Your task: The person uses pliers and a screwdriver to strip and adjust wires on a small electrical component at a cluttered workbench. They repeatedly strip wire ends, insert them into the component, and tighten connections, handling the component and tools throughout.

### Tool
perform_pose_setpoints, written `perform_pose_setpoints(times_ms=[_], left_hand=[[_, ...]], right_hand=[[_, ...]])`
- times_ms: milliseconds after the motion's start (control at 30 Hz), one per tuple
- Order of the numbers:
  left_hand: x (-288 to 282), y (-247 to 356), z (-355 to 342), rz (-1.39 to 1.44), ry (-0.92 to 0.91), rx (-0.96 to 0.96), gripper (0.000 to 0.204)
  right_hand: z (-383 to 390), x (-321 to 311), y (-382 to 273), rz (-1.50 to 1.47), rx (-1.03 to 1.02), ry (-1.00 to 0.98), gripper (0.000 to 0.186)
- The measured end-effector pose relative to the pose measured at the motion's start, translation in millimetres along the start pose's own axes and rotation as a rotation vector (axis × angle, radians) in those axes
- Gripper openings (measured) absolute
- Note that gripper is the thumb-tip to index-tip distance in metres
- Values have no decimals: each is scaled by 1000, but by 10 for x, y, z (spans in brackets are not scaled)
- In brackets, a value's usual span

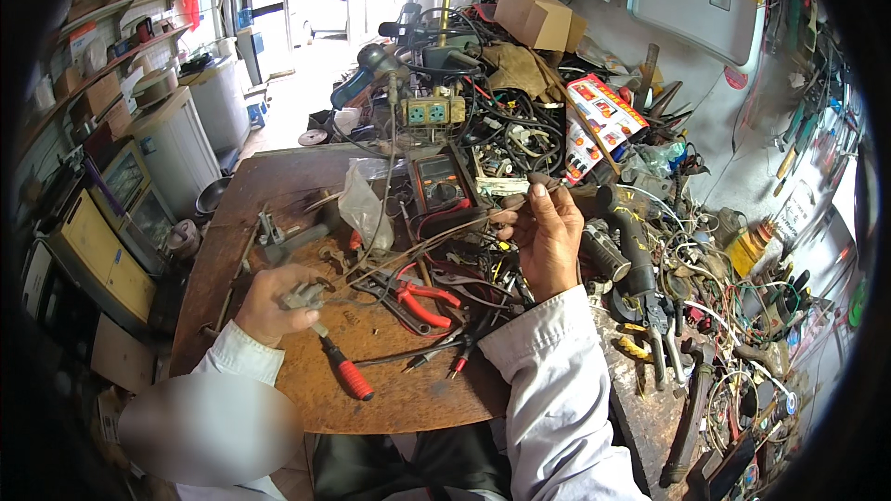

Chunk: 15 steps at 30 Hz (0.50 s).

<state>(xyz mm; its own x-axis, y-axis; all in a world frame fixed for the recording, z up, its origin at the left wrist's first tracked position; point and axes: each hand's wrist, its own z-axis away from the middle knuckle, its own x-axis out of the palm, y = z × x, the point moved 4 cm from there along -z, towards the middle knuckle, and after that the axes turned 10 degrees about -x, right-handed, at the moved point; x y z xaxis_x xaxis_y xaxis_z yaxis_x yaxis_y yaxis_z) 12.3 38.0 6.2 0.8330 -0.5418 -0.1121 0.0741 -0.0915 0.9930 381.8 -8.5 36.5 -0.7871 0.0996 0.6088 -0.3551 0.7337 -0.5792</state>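
Note:
My left hand [271, 304] is closed around a small grey block-shaped part [303, 296], slightly blurred, whose exact kind I cannot make out. My right hand [551, 239] is raised over the bench, its fingers pinching a thin brown cord [444, 234]. That cord stretches from the right fingers down toward the left hand. Below the left hand lies a screwdriver [350, 375] with a red and black handle. Red-handled pliers [425, 301] rest on the wooden bench [269, 399] between my hands. Black test leads [452, 345] lie nearby, in front of the pliers.
A multimeter [439, 183] and a clear plastic bag [363, 208] sit farther back. Beyond them are a green-socketed power strip [432, 112] and heaped cables. At right, a black power tool [633, 243], a hammer [690, 413] and tangled wires crowd the surface. Cabinets [116, 250] stand left.

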Motion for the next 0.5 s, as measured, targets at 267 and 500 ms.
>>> perform_pose_setpoints(times_ms=[267,500], left_hand=[[63,66,13,61,6,-20,49],[60,44,7,66,-26,-41,54]], right_hand=[[15,69,17,-94,66,-14,26],[221,329,279,-108,314,-178,46]])
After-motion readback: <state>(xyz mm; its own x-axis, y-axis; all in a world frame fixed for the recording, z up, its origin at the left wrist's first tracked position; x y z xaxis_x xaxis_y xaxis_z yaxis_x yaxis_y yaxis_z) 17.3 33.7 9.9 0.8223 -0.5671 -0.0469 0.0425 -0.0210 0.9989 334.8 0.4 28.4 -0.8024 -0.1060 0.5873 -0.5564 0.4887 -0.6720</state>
